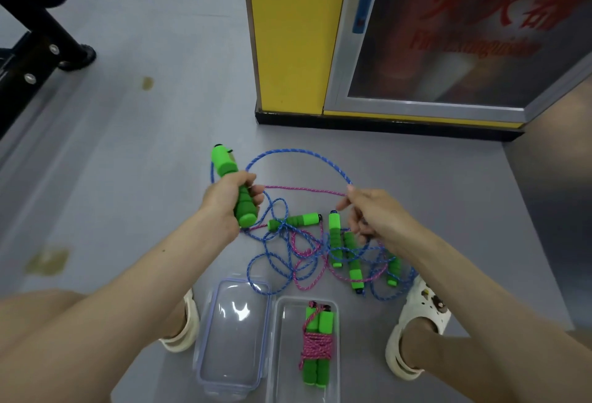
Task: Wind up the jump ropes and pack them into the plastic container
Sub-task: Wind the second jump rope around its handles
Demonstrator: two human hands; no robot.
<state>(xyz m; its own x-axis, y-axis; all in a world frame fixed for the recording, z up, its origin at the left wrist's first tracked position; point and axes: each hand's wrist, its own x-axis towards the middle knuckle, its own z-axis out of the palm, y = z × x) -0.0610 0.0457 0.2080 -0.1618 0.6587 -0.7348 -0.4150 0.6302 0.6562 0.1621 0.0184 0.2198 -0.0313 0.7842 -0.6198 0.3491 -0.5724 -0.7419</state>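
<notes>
On the grey floor [144,162], between the person's feet, a clear rectangular plastic container [286,358] is sitting open, holding one pink jump rope [317,345] already wound around its paired green foam handles. Just left of it, its clear lid [234,338] is lying flat. Beyond both, a tangle of blue and pink ropes with green handles [288,252] is sprawling loose. The left hand [224,201] is gripping an upright green foam handle [224,164], its fingers curled tight around it. The right hand [378,217] is pinching a taut pink cord [304,190] that is running across to the left hand, while a blue speckled cord [304,154] is arching in a loop above the two hands.
</notes>
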